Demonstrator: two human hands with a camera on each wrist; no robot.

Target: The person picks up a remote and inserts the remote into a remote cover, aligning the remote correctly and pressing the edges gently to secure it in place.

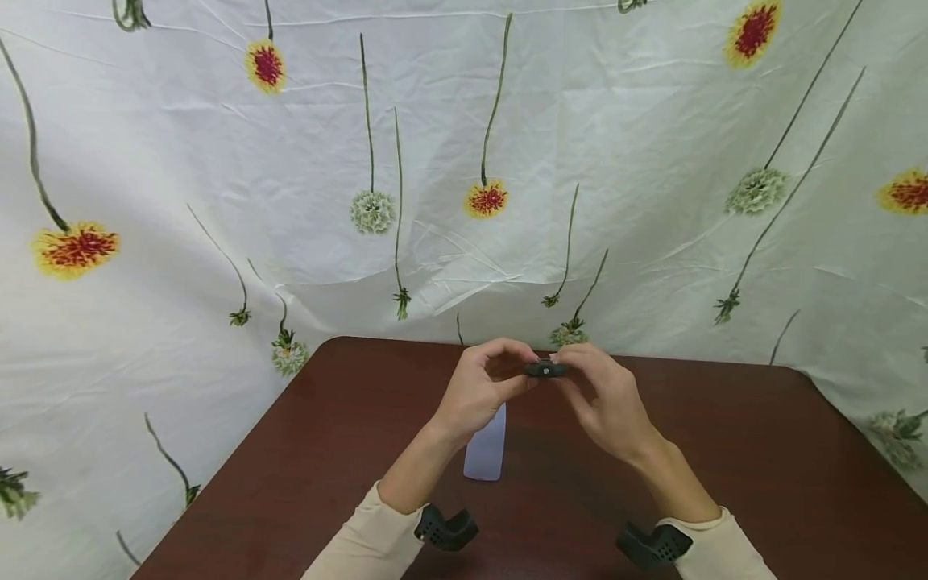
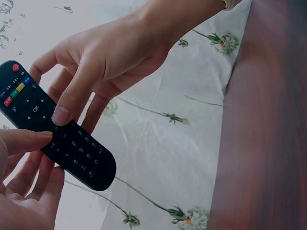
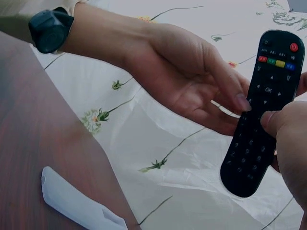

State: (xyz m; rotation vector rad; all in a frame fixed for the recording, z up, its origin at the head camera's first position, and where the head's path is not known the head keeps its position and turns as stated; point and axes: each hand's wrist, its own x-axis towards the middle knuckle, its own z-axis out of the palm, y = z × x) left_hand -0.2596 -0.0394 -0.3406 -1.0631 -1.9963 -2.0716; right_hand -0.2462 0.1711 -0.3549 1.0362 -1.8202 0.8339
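Note:
Both hands hold a black TV remote [image 1: 546, 369] up above the far part of the table. My left hand [image 1: 467, 395] grips it from the left side, my right hand [image 1: 609, 403] from the right. In the left wrist view, both thumbs lie on the button face of the remote [image 2: 98, 165], with fingers curled behind it. Its red power button, coloured keys and OK pad show in the right wrist view. Below the left hand, a long pale, slightly curved piece [image 1: 486, 447] lies on the table, partly hidden by that hand in the head view.
The dark reddish-brown table [image 1: 348, 451] has rounded far corners. A white cloth [image 1: 435, 97] with printed flowers hangs behind and around it. Black wrist devices [image 1: 445, 528] sit on both sleeves.

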